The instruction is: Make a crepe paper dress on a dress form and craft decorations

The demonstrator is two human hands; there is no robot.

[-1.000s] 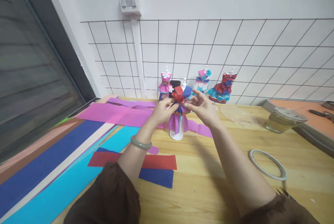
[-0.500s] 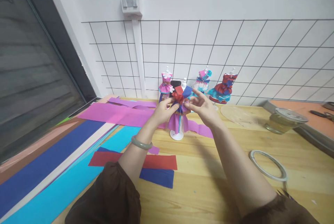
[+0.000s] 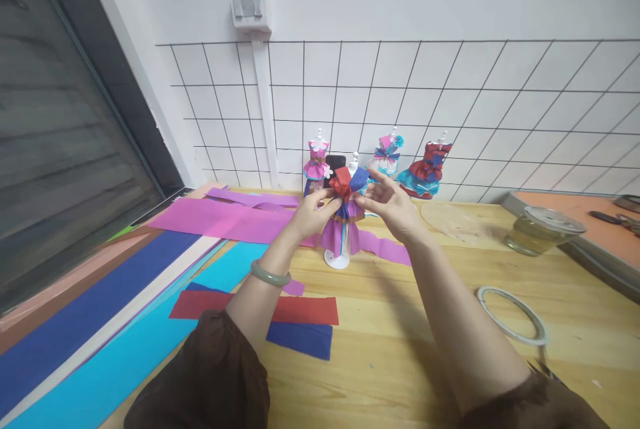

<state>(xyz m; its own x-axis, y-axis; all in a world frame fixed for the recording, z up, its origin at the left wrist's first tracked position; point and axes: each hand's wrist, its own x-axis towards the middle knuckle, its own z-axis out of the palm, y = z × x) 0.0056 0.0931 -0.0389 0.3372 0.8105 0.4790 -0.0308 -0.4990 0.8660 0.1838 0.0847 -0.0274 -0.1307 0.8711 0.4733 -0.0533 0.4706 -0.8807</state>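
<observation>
A small dress form (image 3: 340,235) stands upright on a round white base, wearing a purple paper skirt and a red and blue paper top. My left hand (image 3: 315,214) pinches the left side of the top, thumb at the front, just below the red paper (image 3: 341,179). At the right side, my right hand (image 3: 391,203) grips the paper edge between thumb and fingers, beside the blue paper (image 3: 359,179). Some fingertips are hidden behind the figure.
Three dressed forms, including a red and blue one (image 3: 431,165), stand by the wall. Paper strips, one cyan (image 3: 145,335) and one red (image 3: 305,310), lie left. At right are a tape roll (image 3: 513,315), a glass jar (image 3: 545,230) and an orange mat (image 3: 575,205).
The view has shifted very slightly. Both hands keep their hold on the dress top, with almost no movement.
</observation>
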